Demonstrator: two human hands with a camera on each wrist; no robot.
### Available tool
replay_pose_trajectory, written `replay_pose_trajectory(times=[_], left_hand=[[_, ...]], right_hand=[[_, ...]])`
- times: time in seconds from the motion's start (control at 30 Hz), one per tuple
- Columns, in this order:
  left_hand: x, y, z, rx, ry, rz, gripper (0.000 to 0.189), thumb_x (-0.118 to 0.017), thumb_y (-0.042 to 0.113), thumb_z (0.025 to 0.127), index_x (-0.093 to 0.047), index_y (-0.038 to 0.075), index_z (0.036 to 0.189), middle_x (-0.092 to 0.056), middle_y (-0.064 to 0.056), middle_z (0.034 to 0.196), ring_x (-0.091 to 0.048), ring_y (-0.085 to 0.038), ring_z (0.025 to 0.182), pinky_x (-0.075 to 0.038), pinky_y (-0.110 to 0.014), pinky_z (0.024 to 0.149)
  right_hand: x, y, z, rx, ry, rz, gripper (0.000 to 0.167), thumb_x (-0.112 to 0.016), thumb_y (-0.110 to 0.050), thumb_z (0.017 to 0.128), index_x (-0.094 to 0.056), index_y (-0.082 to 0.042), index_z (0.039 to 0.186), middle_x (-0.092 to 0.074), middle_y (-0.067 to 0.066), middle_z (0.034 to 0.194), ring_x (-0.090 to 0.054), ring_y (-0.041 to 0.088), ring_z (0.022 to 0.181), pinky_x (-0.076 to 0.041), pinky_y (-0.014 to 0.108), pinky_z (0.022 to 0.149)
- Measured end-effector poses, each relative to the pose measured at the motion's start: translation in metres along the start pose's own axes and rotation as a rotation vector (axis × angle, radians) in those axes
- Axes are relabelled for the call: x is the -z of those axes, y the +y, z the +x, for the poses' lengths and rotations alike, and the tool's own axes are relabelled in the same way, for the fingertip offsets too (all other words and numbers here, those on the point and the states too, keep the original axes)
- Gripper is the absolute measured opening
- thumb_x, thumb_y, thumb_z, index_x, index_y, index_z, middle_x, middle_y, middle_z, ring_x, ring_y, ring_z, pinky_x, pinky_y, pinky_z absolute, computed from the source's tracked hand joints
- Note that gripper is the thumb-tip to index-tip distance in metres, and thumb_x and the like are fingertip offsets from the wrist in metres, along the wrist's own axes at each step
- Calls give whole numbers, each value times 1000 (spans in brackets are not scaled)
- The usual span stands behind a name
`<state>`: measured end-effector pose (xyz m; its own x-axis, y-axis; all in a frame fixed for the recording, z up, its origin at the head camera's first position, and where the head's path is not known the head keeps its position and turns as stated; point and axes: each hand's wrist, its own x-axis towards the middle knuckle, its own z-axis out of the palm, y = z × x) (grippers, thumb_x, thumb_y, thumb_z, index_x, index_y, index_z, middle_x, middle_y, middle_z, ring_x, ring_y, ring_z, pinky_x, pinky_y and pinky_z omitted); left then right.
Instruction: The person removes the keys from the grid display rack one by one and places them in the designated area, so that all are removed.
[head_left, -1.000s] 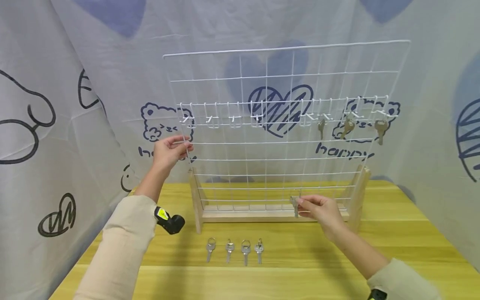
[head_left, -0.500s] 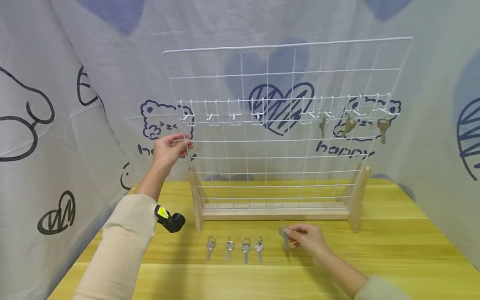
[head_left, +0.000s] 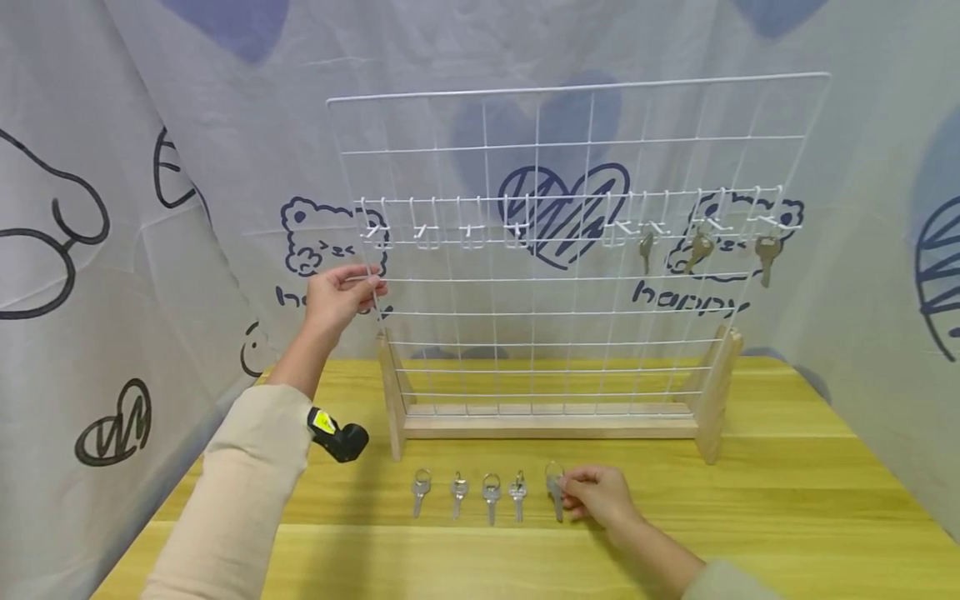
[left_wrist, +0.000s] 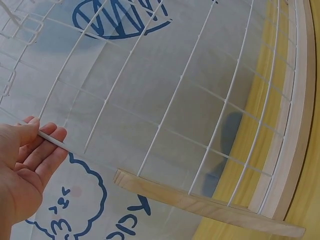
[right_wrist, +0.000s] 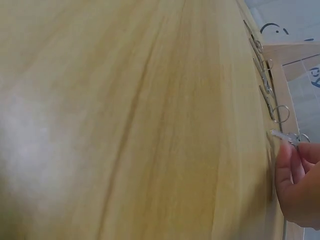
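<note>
My left hand (head_left: 335, 302) grips the left edge wire of a white wire grid rack (head_left: 536, 280), thumb and fingers round it, as the left wrist view also shows. Low over the wooden table, my right hand (head_left: 600, 500) pinches a silver key (head_left: 556, 487) by its head, with a ring at the top and the blade towards me. In the right wrist view this key (right_wrist: 286, 135) sits close over the tabletop. Several silver keys with rings lie in a row left of it, the nearest being one key (head_left: 517, 492).
White hooks line the grid, among them a left hook (head_left: 422, 233). Three keys hang at the right, including the outermost hanging key (head_left: 767, 257). A wooden base (head_left: 551, 427) carries the grid on the table (head_left: 375, 558). A patterned curtain (head_left: 225, 208) stands behind.
My right hand has come down and left from in front of the rack's base, bringing the key to the right end of the row. The left hand keeps its grip on the grid.
</note>
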<state>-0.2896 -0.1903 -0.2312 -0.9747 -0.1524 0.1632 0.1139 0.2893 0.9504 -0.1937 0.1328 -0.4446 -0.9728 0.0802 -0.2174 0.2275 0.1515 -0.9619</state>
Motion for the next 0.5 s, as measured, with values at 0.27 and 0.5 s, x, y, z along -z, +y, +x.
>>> replay_pose_trajectory(times=[0.27, 0.5], left_hand=[[0, 2, 0, -15, 9, 6, 33, -55, 11, 93, -54, 2, 125, -58, -20, 121, -62, 7, 74, -54, -12, 76], [0, 2, 0, -7, 9, 5, 33, -54, 10, 93, -53, 2, 125, -57, -20, 122, -62, 7, 74, -54, -14, 78]], right_hand=[[-6, 2, 3, 4, 20, -47, 14, -63, 2, 81, -65, 10, 93, -64, 5, 63, -47, 6, 43, -42, 16, 36], [-10, 1, 4, 29, 3, -132, 15, -62, 4, 82, -64, 12, 95, -63, 7, 63, -48, 7, 42, -44, 17, 36]])
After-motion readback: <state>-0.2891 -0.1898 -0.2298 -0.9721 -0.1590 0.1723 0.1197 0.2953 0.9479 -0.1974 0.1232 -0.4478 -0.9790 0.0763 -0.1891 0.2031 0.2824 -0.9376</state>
